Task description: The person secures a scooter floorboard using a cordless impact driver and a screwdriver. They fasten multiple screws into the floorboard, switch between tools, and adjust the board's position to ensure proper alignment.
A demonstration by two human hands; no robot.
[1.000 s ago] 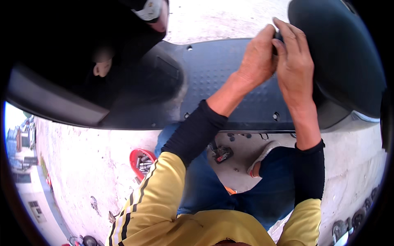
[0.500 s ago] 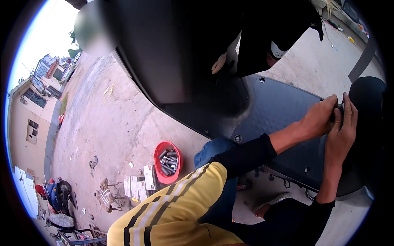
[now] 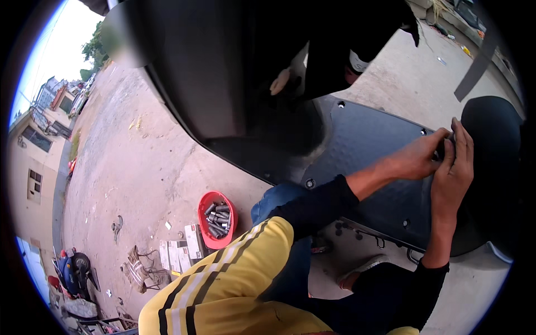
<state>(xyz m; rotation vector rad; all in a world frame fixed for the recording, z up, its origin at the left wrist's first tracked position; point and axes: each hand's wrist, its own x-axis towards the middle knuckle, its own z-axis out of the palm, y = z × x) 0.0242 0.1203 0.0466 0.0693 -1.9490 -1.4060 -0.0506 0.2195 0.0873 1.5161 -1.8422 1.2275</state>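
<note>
My left hand (image 3: 416,160) is closed, its fingers curled against my right hand (image 3: 455,173) above the right end of a scooter's dark footboard (image 3: 365,153). The fingers of my right hand bend around the same spot, pressed close together. Between the two hands a bit of a small dark object shows; my fingers cover most of it, so its kind cannot be made out. Bolts or bolt holes sit near the footboard's corners, among them a bolt (image 3: 310,183) on its near left edge. A rounded black scooter part (image 3: 491,145), perhaps the seat, lies just right of my hands.
The scooter's black front shield (image 3: 206,72) rises ahead. On the concrete ground at left stands a red hard-hat-like bowl (image 3: 216,243) with several metal sockets, beside white boxes (image 3: 177,258) and a small folding stool (image 3: 138,269). A blue motorcycle (image 3: 71,273) is parked farther left.
The view has shifted slightly, so the whole scene sits a little farther left. My hands stay together at the footboard's right end, with only small changes in the fingers.
</note>
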